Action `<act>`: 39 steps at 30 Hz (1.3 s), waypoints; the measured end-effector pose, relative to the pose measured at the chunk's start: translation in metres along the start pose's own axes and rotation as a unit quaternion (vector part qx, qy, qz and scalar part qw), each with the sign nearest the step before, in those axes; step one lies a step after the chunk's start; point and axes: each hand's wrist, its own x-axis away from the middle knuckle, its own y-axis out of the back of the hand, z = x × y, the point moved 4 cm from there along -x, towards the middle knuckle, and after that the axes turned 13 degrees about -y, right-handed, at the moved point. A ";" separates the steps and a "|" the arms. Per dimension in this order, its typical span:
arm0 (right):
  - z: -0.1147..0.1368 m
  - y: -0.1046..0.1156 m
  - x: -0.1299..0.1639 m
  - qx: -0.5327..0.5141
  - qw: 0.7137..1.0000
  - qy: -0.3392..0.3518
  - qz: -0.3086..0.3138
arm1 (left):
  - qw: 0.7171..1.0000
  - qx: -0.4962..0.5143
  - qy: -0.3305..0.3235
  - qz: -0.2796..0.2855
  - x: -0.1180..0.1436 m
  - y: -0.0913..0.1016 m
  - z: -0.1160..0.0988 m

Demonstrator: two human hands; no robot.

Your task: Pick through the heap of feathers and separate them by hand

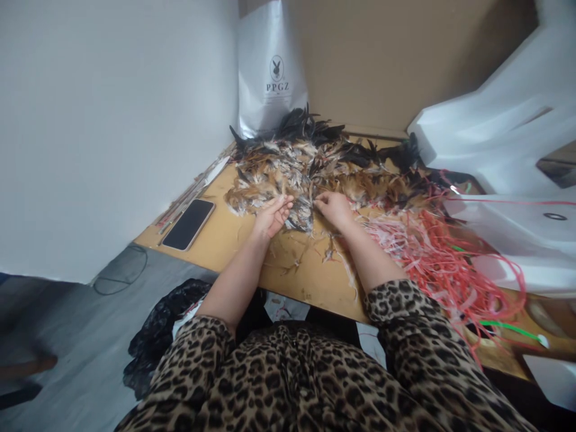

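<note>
From where I stand, the left hand [272, 217] has its fingers loosely curled, and the right hand [336, 210] nearly pinches; whether either grips anything, I can't tell. Brown-and-black feathers [288, 161] heap just beyond their fingertips, pink strips [427, 255] to the right.

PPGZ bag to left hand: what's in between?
The feather pile: dark feathers by the bag, brown and pale ones toward the left hand; head view.

Feathers [324, 165] on table [310, 276], phone [189, 225] at left
</note>
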 end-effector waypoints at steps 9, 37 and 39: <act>0.013 -0.014 0.004 0.126 0.991 -0.030 -0.026 | 1.000 0.000 0.012 0.016 0.003 -0.004 0.004; 0.037 -0.026 0.030 -0.496 0.864 -0.031 0.082 | 0.997 -0.024 0.058 0.052 0.007 -0.009 0.014; 0.037 -0.026 0.030 -0.486 0.871 -0.023 0.074 | 0.996 -0.030 0.058 0.052 0.007 -0.009 0.015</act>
